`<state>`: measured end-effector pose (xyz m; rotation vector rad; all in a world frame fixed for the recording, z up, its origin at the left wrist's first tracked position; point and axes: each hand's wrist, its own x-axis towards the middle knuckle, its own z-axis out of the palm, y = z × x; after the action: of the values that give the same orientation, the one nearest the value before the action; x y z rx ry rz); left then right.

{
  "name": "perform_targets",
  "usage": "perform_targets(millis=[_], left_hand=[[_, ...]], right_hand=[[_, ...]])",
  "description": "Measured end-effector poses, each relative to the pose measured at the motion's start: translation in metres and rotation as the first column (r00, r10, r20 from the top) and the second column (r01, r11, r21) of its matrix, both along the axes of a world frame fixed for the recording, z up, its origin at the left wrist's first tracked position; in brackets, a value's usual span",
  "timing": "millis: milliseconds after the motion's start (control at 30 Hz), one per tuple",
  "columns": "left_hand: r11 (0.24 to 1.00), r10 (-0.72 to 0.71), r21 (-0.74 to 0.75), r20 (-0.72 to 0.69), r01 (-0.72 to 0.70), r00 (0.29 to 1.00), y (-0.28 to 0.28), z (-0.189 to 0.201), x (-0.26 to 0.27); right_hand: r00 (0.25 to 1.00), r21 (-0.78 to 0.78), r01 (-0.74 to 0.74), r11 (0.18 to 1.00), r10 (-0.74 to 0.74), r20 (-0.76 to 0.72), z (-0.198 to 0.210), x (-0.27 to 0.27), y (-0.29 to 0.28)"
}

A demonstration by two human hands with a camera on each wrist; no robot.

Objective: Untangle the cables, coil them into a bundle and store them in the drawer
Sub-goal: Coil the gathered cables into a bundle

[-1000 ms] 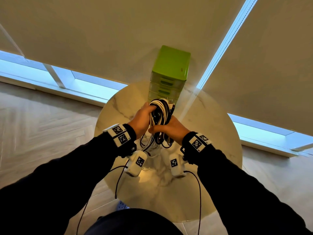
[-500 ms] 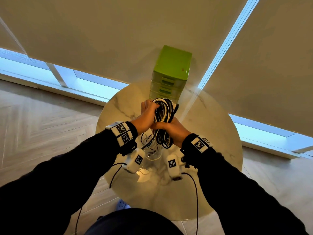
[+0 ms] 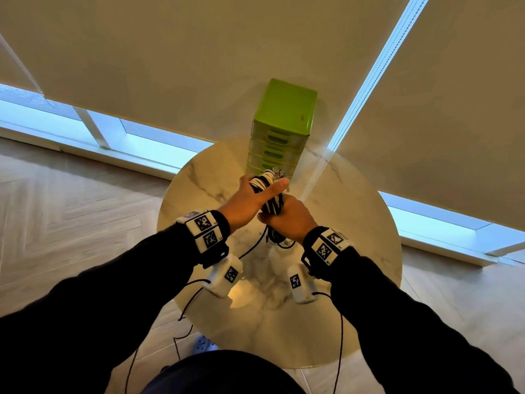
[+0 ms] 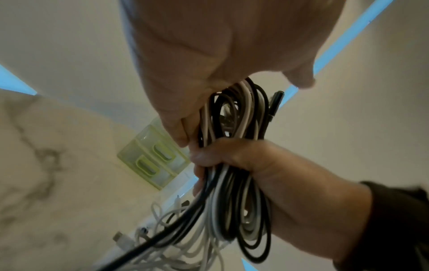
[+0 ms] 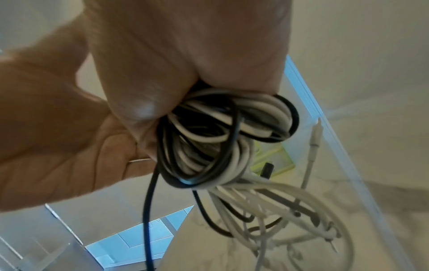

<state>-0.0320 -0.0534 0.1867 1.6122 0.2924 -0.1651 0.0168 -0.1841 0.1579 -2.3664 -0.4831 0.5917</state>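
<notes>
Coiling stage: black-and-white cable bundle (image 3: 270, 194) clenched by right hand (image 3: 287, 220), steadied by left hand (image 3: 250, 200), thumb across loops. Loose tails (image 5: 267, 210) judged next to be wound in; green drawer unit (image 3: 279, 132) seen unopened.

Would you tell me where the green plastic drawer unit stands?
In the head view, the green plastic drawer unit stands at the round marble table's far edge, just beyond both hands.

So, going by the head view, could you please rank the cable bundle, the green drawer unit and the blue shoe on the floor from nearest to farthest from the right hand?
1. Cable bundle: gripped in the right hand, left hand on it too.
2. Green drawer unit: beyond the hands, at the table's far edge.
3. Blue shoe: down on the floor, near the table's near edge.
</notes>
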Motion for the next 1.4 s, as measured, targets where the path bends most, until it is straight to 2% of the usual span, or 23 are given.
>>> perform_targets(millis=[100,200,233,300,367,433,467,533,633,700,800,867,900,967,1033,1067,1100,1200,1267,1333,1400], left_hand=[[0.998,0.052,-0.031,0.003,-0.051,0.999,0.004,-0.011,0.006],[0.996,0.062,-0.061,-0.001,-0.062,0.998,0.004,-0.009,0.008],[0.996,0.047,-0.071,0.011,-0.046,0.999,0.005,-0.008,0.008],[0.987,0.038,-0.160,0.031,-0.033,0.999,0.005,-0.002,0.006],[0.973,-0.032,-0.228,0.033,0.039,0.999,0.003,0.001,0.002],[0.976,-0.155,-0.148,0.040,0.159,0.987,-0.001,-0.004,-0.005],[0.960,-0.256,-0.108,0.044,0.259,0.966,-0.003,-0.005,-0.010],[0.927,-0.367,-0.058,0.075,0.372,0.927,-0.005,-0.012,-0.017],[0.926,-0.376,0.062,0.087,0.372,0.922,0.004,-0.027,-0.016],[0.896,-0.417,0.184,0.038,0.404,0.908,0.011,-0.032,-0.013],[0.813,-0.473,0.387,0.003,0.435,0.881,0.018,-0.030,-0.013],[0.734,-0.487,0.554,0.028,0.392,0.873,0.022,-0.027,-0.014],[0.682,-0.499,0.646,0.067,0.344,0.864,0.023,-0.025,-0.014],[0.514,-0.535,0.839,0.152,0.177,0.831,0.024,-0.024,-0.012],[0.349,-0.540,0.937,0.176,0.028,0.823,0.029,-0.027,-0.009],[0.320,-0.514,0.947,0.169,0.005,0.841,0.033,-0.032,-0.008],[0.342,-0.480,0.940,0.167,0.009,0.861,0.039,-0.037,-0.009],[0.534,-0.384,0.843,0.173,0.065,0.907,0.052,-0.050,-0.014],[0.584,-0.325,0.810,0.172,0.055,0.930,0.052,-0.049,-0.020],[0.667,-0.236,0.745,0.173,0.030,0.956,0.046,-0.042,-0.028],[0.830,-0.143,0.556,0.127,0.049,0.981,0.034,-0.031,-0.034]], right_hand=[[0.994,-0.051,-0.073,0.996,0.077,0.073,0.004,-0.001,-0.003],[0.995,-0.041,-0.068,0.997,0.071,0.073,0.008,0.000,-0.005],[0.997,-0.019,-0.047,0.999,0.048,0.064,0.009,0.001,-0.006],[0.999,0.145,0.045,0.988,-0.046,0.008,0.015,0.002,-0.007],[0.979,0.379,0.198,0.904,-0.161,-0.126,0.023,0.004,-0.009],[0.926,0.538,0.367,0.759,-0.239,-0.293,0.033,0.007,-0.010],[0.899,0.571,0.423,0.704,-0.248,-0.361,0.037,0.009,-0.011],[0.871,0.593,0.468,0.655,-0.229,-0.434,0.038,0.008,-0.009],[0.827,0.612,0.527,0.590,-0.189,-0.530,0.039,0.000,-0.004],[0.773,0.609,0.589,0.531,-0.150,-0.616,0.042,-0.004,-0.001],[0.726,0.606,0.616,0.503,-0.065,-0.685,0.048,-0.006,0.000],[0.749,0.604,0.577,0.550,-0.061,-0.660,0.051,-0.005,-0.002],[0.774,0.604,0.542,0.585,-0.067,-0.629,0.053,-0.004,-0.003],[0.809,0.594,0.495,0.634,-0.087,-0.581,0.058,-0.002,-0.004],[0.811,0.569,0.505,0.649,-0.131,-0.570,0.062,0.002,-0.007],[0.816,0.561,0.514,0.649,-0.167,-0.554,0.063,0.005,-0.009],[0.827,0.559,0.518,0.648,-0.210,-0.522,0.064,0.008,-0.012],[0.864,0.573,0.500,0.650,-0.328,-0.382,0.059,0.016,-0.021],[0.863,0.570,0.504,0.649,-0.404,-0.304,0.054,0.017,-0.023],[0.845,0.572,0.520,0.634,-0.479,-0.237,0.049,0.018,-0.024],[0.831,0.586,0.525,0.617,-0.522,-0.195,0.046,0.017,-0.023]])
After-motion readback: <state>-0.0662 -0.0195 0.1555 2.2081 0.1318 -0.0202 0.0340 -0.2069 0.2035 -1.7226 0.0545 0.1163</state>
